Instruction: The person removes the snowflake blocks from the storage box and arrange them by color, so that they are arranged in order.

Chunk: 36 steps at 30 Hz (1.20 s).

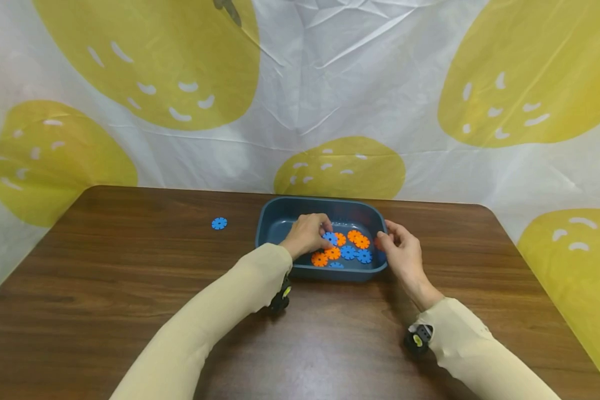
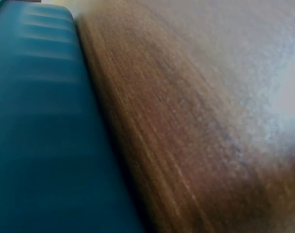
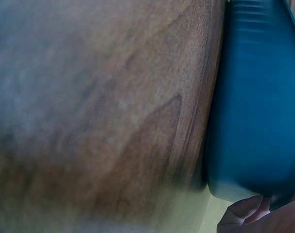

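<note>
A blue notched disc (image 1: 330,239) is pinched by the left hand (image 1: 306,234) inside a dark blue-grey basin (image 1: 335,273), where orange notched discs (image 1: 362,241) and further blue discs (image 1: 364,256) are gathered. The basin's right end is gripped by the right hand (image 1: 405,254). A lone blue disc (image 1: 219,223) is placed leftward on the wood-grain table (image 1: 130,278).

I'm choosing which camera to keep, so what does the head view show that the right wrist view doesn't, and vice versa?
Only the head view: the left hand pinching a blue disc, orange and blue discs inside the tub, a lone blue disc on the tabletop, and the yellow-patterned backdrop.

Only the right wrist view: faint ridges on the tub's outer wall.

Both: the tub, the tabletop and the right hand at the tub's end.
</note>
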Available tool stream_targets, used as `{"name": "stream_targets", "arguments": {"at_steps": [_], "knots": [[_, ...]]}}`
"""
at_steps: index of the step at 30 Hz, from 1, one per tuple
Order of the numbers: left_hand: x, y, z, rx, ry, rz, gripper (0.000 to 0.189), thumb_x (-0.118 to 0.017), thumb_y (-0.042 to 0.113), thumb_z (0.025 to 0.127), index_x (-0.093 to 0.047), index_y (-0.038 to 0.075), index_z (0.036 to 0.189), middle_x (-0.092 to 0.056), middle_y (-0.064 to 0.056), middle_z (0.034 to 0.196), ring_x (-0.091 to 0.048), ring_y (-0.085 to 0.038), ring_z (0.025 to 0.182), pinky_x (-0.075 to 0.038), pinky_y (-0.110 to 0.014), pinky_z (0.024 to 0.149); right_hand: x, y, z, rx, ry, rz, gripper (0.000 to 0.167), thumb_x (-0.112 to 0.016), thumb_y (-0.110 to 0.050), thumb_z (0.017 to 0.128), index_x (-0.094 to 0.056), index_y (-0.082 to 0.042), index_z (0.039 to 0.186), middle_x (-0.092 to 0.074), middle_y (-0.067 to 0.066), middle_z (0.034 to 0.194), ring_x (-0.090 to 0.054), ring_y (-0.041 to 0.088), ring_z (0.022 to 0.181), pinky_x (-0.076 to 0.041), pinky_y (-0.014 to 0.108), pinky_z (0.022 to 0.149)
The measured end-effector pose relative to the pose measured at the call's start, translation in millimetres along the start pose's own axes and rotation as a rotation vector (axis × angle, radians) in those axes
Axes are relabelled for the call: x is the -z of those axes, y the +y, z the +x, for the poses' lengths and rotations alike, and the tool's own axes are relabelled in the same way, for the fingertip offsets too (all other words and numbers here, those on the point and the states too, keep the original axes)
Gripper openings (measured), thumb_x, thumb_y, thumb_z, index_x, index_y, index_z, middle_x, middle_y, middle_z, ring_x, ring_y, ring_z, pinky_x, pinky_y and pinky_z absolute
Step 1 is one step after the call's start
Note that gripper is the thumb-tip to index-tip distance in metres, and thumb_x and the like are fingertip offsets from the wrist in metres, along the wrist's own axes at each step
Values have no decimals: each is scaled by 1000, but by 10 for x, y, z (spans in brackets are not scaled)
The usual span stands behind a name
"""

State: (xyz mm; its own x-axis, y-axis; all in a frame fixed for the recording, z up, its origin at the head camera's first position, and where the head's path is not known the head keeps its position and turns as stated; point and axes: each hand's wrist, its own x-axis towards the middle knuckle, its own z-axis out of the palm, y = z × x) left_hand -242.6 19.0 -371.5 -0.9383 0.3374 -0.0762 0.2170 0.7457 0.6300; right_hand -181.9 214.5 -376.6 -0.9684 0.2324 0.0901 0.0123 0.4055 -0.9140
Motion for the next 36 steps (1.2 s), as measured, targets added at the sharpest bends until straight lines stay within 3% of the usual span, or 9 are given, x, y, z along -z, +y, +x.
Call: {"name": "stream_targets", "arguments": {"at_steps": [12,17,21,28,36], "knots": [[56,-45,-31,4,-5,-156,22,-77,12,78,-70,9,98,-66,-3,89,-59,-16,82,-51,-26,71,-25,-2,-30,-2,-1,-46,38,-54,-10,94,-51,6,129,-55,9,77,-66,7,74,-49,9,66],[113,-56,-43,6,10,-223,25,-78,13,77,-71,8,101,-67,-4,87,-60,-15,74,-51,-24,64,-23,3,-44,-3,3,-61,38,-54,-9,94,-52,6,129,-51,3,72,-65,6,73,-48,9,64],[195,-41,-75,21,17,-304,23,-76,15,79,-70,9,101,-66,-4,83,-60,-15,68,-51,-24,59,-18,3,-49,7,1,-73,37,-54,-8,94,-52,7,128,-52,6,71,-62,2,69,-48,10,62],[434,-75,-132,29,59,-528,25,-72,15,83,-67,9,106,-67,-9,92,-67,-28,86,-55,-40,78,-10,-10,-27,30,-2,-96,36,-54,-7,94,-52,7,127,-55,10,72,-61,-1,67,-48,11,60],[867,-290,-214,52,159,-684,28,-70,10,85,-65,5,112,-65,-12,98,-65,-29,95,-55,-30,77,4,-49,0,37,-4,-93,37,-54,-7,94,-52,8,127,-54,8,71,-62,1,68,-49,10,62]]}}
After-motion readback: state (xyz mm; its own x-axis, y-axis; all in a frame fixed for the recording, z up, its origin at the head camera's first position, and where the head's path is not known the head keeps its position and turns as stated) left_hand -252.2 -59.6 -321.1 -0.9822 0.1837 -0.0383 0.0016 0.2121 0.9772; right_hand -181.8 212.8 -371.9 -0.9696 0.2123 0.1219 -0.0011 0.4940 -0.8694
